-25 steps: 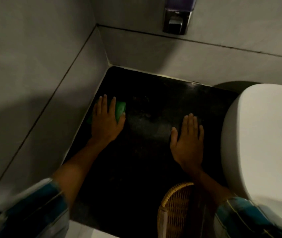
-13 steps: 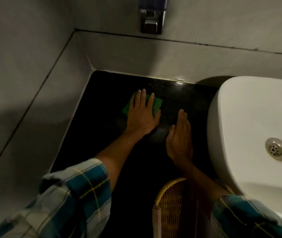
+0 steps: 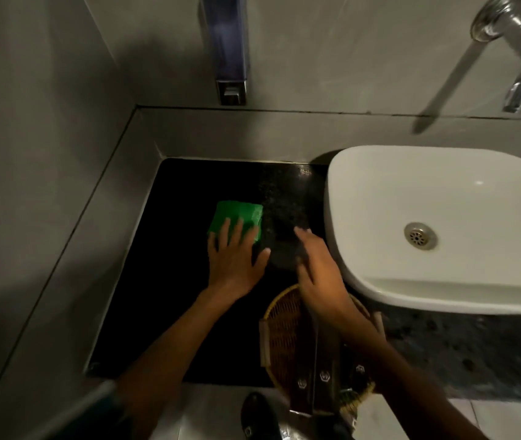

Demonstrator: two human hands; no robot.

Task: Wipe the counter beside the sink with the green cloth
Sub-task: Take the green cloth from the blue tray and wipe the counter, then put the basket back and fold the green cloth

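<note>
Single head-worn wide-angle view, looked steeply down from close above the counter (image 3: 163, 281). Sink (image 3: 437, 223) sat at 3 o'clock, tap (image 3: 519, 61) at 1 o'clock, walls bowed at edges.

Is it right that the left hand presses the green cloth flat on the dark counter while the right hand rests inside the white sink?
Not quite. The head view shows the right hand over the dark counter beside the white sink, above the wicker basket, not inside the basin. The rest holds: the left hand presses the green cloth flat on the counter.
</note>
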